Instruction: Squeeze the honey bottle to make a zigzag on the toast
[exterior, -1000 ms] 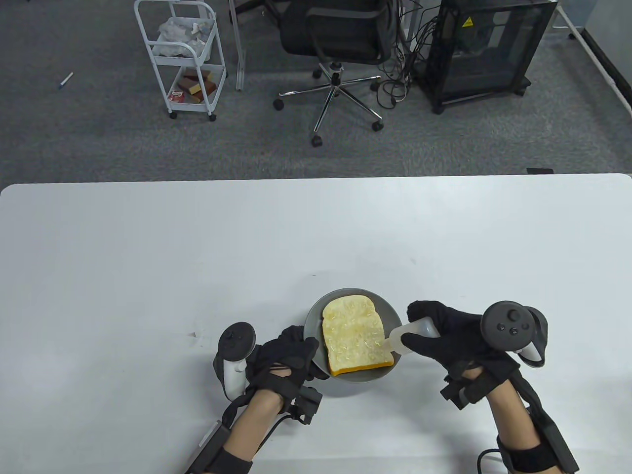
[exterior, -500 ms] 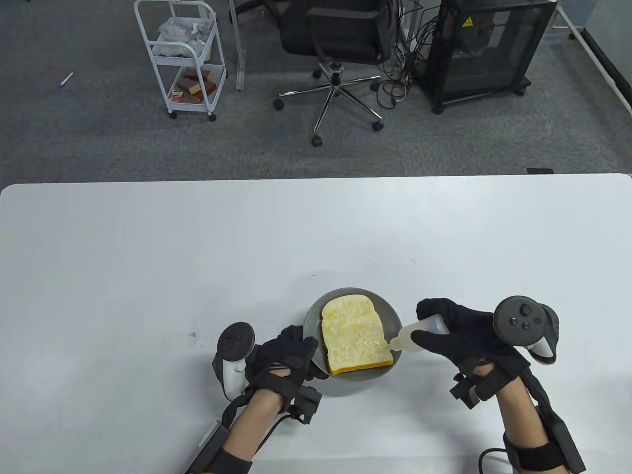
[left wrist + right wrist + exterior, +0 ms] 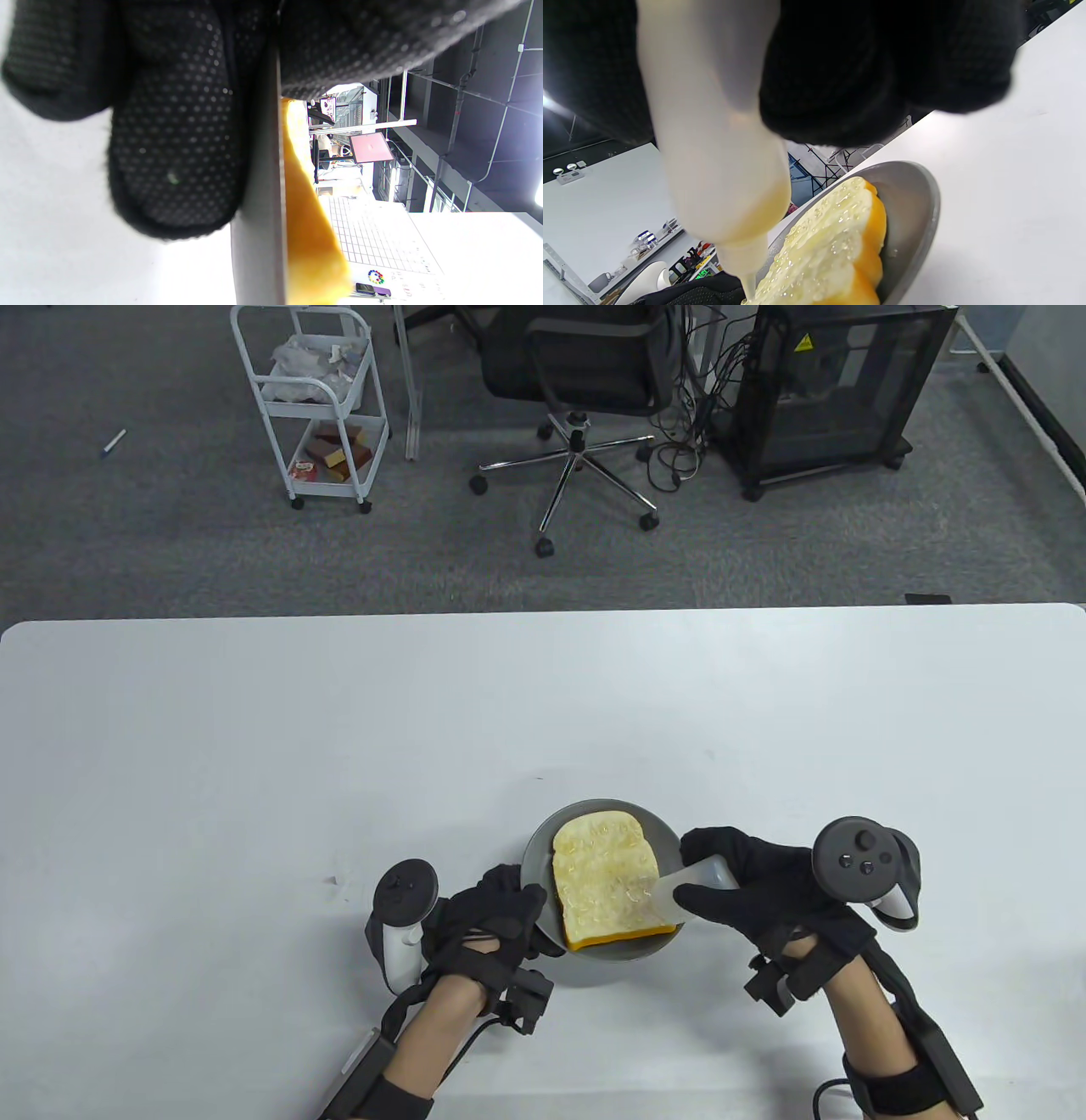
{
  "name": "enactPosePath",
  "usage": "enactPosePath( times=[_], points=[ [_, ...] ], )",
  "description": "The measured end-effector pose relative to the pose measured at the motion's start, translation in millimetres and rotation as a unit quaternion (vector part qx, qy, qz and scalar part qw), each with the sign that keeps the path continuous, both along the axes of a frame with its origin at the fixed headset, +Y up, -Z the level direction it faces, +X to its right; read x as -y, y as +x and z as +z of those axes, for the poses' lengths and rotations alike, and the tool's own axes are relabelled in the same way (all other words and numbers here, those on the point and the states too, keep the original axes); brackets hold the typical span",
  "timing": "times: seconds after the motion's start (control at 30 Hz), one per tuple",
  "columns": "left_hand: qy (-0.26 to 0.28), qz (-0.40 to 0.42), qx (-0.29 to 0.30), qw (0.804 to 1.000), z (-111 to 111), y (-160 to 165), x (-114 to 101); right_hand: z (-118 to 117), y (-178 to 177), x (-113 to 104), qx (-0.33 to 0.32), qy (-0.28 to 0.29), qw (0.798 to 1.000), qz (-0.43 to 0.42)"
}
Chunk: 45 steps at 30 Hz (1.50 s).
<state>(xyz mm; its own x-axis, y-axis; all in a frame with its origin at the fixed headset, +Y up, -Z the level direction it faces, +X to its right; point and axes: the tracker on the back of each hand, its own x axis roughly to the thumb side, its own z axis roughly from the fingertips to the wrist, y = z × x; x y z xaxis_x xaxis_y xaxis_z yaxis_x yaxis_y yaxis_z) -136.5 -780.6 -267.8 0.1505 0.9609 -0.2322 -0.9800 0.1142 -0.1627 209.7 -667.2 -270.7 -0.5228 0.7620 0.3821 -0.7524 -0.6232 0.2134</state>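
Low in the frame's middle, the white table (image 3: 254, 746) carries a grey plate (image 3: 543, 848) with the toast (image 3: 604, 882). At its left rim the left hand (image 3: 488, 920) pinches the edge; on the right, the right hand (image 3: 764, 891) wraps fingers (image 3: 882, 63) round the honey bottle (image 3: 691, 882), nozzle down over the toast's lower right corner.

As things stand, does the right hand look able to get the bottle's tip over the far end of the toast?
Probably yes. The right hand holds the bottle with its tip over the toast near end, and nothing stands over the far end.
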Motion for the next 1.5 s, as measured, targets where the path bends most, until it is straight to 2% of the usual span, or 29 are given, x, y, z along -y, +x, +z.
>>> enactPosePath(
  times=[0.8,0.97,1.13,1.27,1.4,1.5],
  points=[
    [-0.001,-0.001,0.002,1.000,1,1,0,-3,-28,10,-0.024,-0.015,0.999,-0.032],
    [-0.003,0.009,-0.004,1.000,0,-1,-1,-5,-22,12,-0.019,-0.022,0.997,-0.076],
    [-0.012,0.026,-0.014,0.999,-4,-6,-2,-8,4,15,0.011,-0.030,0.980,-0.195],
    [-0.023,0.026,-0.028,0.999,-12,-12,-9,-11,23,17,0.024,-0.055,0.950,-0.306],
    [-0.036,-0.006,-0.034,0.999,-24,-14,-17,-12,31,19,0.018,-0.076,0.929,-0.360],
    [-0.051,-0.029,-0.039,0.998,-38,-14,-17,-12,34,18,0.015,-0.076,0.922,-0.378]
  ],
)
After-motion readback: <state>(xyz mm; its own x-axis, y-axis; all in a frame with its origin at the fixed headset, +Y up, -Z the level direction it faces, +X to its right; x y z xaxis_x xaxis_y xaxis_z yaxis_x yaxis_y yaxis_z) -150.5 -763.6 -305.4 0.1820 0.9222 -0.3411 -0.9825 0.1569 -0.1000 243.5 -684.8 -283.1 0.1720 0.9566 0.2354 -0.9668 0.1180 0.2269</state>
